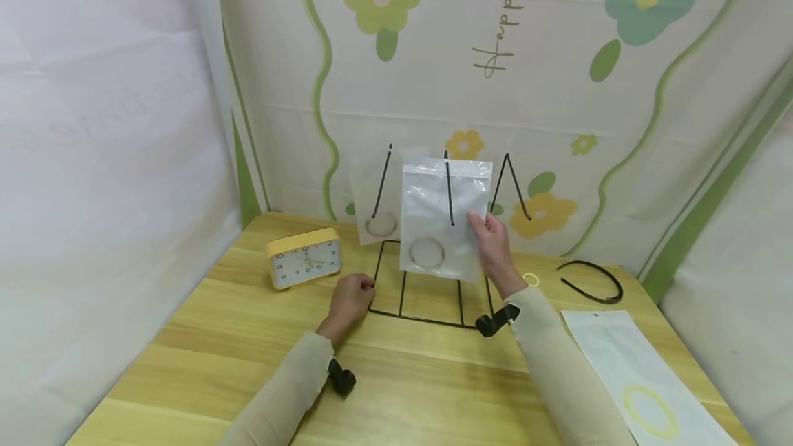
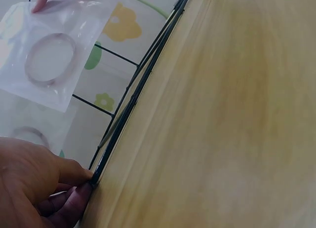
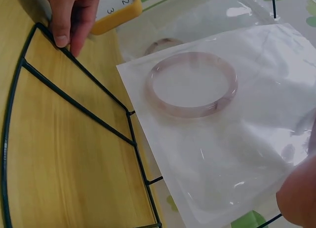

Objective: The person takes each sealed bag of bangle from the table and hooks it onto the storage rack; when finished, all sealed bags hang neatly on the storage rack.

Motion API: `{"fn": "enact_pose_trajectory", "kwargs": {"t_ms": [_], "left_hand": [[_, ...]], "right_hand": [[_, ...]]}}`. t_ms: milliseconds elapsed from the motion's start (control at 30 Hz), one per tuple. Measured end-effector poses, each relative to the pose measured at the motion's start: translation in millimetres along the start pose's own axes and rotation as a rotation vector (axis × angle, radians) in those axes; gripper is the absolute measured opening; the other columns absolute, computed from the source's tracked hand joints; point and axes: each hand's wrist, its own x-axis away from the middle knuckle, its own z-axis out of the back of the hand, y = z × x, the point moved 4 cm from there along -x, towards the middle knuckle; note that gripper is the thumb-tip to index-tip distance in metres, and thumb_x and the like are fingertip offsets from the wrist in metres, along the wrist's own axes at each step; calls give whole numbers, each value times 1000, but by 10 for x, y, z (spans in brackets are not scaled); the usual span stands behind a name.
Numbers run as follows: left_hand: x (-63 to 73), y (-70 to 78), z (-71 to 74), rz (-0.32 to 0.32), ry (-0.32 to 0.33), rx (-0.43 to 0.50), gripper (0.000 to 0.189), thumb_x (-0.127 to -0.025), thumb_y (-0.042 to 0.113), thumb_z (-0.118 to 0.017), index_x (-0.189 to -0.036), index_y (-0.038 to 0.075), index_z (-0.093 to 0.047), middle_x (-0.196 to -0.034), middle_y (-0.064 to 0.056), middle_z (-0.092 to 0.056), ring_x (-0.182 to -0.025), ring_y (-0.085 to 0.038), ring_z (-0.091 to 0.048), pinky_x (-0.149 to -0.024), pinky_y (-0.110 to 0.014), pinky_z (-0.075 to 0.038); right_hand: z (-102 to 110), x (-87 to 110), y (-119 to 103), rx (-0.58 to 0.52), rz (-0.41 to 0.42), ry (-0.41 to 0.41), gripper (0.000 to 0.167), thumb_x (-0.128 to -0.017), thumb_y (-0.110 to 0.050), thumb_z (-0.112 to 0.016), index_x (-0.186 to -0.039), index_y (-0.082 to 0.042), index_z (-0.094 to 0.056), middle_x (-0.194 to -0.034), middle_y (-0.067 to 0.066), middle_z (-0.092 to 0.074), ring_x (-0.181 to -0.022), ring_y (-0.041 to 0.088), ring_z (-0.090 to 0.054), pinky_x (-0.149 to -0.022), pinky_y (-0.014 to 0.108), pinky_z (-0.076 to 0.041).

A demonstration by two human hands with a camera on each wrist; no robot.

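Observation:
My right hand (image 1: 493, 246) pinches the right edge of a clear zip bag (image 1: 424, 202), thumb on its front. Inside the bag, near the bottom, lies a pale pinkish bangle (image 3: 192, 111). The middle prong of a black wire display rack (image 1: 427, 321) shows in front of the bag, its tip pointing down toward me. With thumb and fingers my left hand (image 1: 352, 298) pinches the left side of the rack's base, at the table. Another clear bag (image 1: 367, 184) with a bangle hangs at the left prong, partly behind the first. The right prong shows bare.
A yellow clock (image 1: 308, 260) stands left of the rack. To the right lie a small yellow ring (image 1: 536, 279), a black headband (image 1: 613, 299) and a long white bag (image 1: 601, 336) holding a yellow ring (image 1: 628, 401). A flower-printed cloth (image 1: 421, 88) hangs behind the table.

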Motion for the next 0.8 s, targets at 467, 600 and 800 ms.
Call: {"fn": "enact_pose_trajectory", "kwargs": {"t_ms": [467,600,800], "left_hand": [[-4,-7,-13,-41,20,-21,15,-81,0,-72,-95,1,-75,-84,-7,-72,-73,-16,-64,-66,-31,-54],[6,-15,-22,-30,4,-16,15,-82,1,-71,-97,1,-75,-85,-7,-72,-74,-16,-65,-65,-30,-55],[-13,-10,-6,-19,-5,-8,16,-82,0,-70,-98,1,-74,-86,-8,-72,-74,-16,-65,-65,-29,-55]], "right_hand": [[-43,-243,56,-45,-84,14,48,-103,-35,-49,-138,-2,-50,-128,16,-58,-110,21,-58,-98,39,-48],[-36,-249,93,-38,-96,32,48,-103,-35,-49,-137,-2,-51,-129,15,-57,-111,21,-56,-97,39,-47],[-32,-290,106,-28,-51,49,48,-102,-35,-49,-135,1,-52,-123,13,-59,-106,19,-57,-92,37,-48]]}}
